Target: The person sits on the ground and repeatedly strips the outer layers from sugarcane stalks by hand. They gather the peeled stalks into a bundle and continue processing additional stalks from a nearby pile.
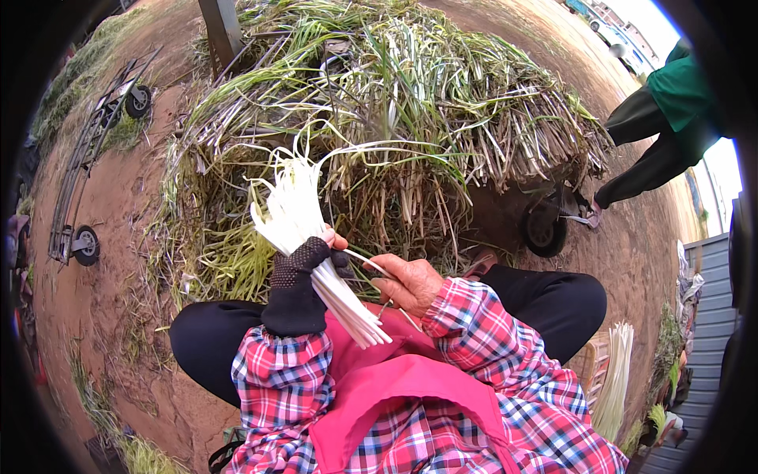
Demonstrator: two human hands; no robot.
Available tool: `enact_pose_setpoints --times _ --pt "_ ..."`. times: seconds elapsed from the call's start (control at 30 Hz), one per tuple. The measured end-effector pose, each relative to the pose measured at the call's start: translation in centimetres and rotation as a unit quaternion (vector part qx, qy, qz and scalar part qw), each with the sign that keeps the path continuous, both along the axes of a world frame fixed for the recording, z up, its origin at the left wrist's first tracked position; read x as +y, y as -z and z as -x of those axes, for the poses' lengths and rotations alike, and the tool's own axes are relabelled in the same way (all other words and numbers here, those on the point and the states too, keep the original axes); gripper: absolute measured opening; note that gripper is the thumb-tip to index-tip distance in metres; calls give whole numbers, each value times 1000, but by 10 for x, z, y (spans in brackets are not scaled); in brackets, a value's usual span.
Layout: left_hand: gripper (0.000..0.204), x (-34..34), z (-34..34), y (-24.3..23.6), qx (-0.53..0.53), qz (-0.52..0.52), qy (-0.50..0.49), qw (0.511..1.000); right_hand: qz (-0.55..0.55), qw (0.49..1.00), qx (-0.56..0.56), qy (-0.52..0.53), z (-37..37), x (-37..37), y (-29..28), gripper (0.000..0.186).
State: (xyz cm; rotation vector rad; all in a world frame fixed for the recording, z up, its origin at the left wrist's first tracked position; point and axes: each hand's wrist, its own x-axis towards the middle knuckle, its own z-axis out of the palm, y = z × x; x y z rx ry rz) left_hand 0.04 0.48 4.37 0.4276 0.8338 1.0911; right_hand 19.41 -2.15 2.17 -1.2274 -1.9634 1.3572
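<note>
In a dark glove with bare fingertips, my left hand [308, 265] grips a bundle of pale, whitish-green stalks [294, 201]. The bundle slants, its curled thin tips pointing away from me and its straight ends lying over my lap. Bare and just to the right, my right hand [409, 283] pinches a single thin pale stalk [367, 263] between thumb and fingers. That stalk reaches toward my left fingertips; whether they touch it I cannot make out.
A big heap of green and dry stalks [395, 103] lies on a wheeled cart [545, 229] before me. More pale stalks [614, 379] stand by a crate [594, 359] at right. A metal-framed cart [87, 158] sits at left. A person [671, 118] stands at far right.
</note>
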Motion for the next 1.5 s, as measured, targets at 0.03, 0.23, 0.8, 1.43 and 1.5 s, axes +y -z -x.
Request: enact_pose_setpoints --times 0.03,0.23,0.8,1.43,1.5 --pt "28 0 0 -2 -23 -8 -11 1000 65 998 6 13 9 -3 5 19" --pt "31 -4 -11 8 76 -49 21 996 -28 999 -4 23 24 -4 19 12" --pt "63 -22 156 -38 -414 -445 -172 775 -202 912 -246 257 -15 179 25 23" --pt "62 -5 107 -34 -409 -339 -132 837 179 939 -23 292 33 121 100 32" --pt "62 2 105 -30 -388 -314 -124 858 137 947 -90 275 35 121 106 36"
